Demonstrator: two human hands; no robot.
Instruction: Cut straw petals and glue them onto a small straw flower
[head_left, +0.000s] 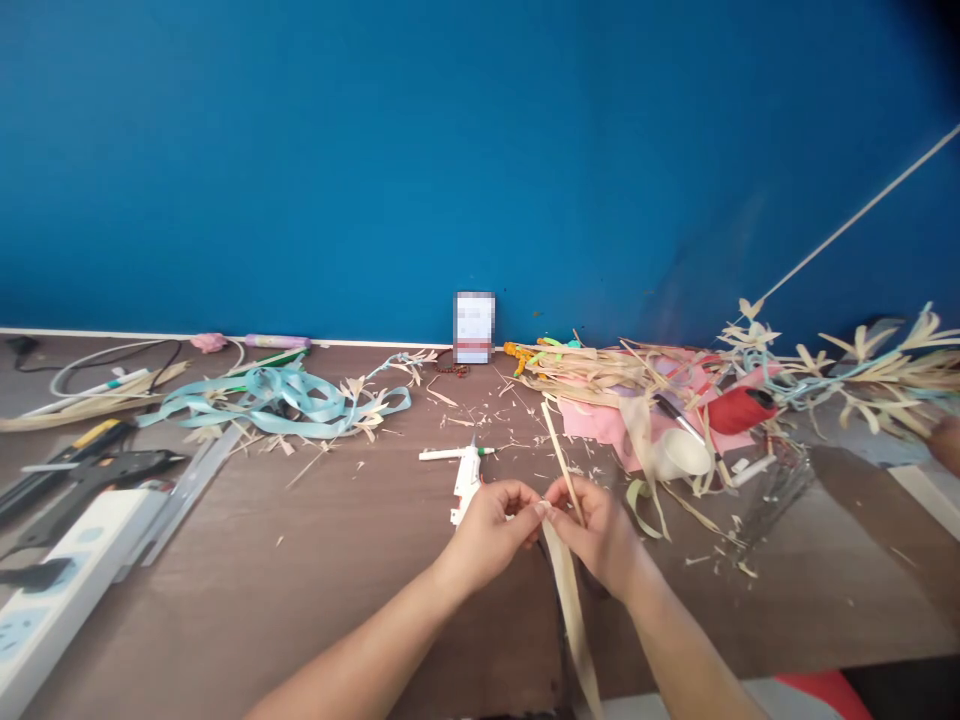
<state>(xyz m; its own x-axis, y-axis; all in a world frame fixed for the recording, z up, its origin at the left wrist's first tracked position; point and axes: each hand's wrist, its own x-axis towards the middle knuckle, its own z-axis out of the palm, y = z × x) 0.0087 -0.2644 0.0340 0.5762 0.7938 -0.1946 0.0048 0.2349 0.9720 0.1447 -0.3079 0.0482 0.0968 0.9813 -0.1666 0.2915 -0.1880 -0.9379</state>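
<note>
My left hand (491, 525) and my right hand (600, 530) meet fingertip to fingertip above the table. Both pinch the upper end of a flat beige strip (568, 600), which looks like dried leaf or husk and hangs down past the table's front edge. A narrow, stiff beige strip (559, 445) sticks up from between the fingers of my right hand. The exact pinch point is mostly covered by my fingertips. Just beyond my left hand lies a white tool (466, 478) resembling a glue gun, with a white pen (442, 455) by it.
At left lie a power strip (71, 565), a black glue gun (112, 475), a clear ruler (191, 490) and tangled blue ribbon (289, 400). Pink sheets (592, 425), a red spool (739, 408) and a white roll (682, 455) crowd the right. A phone (474, 325) leans on the blue wall.
</note>
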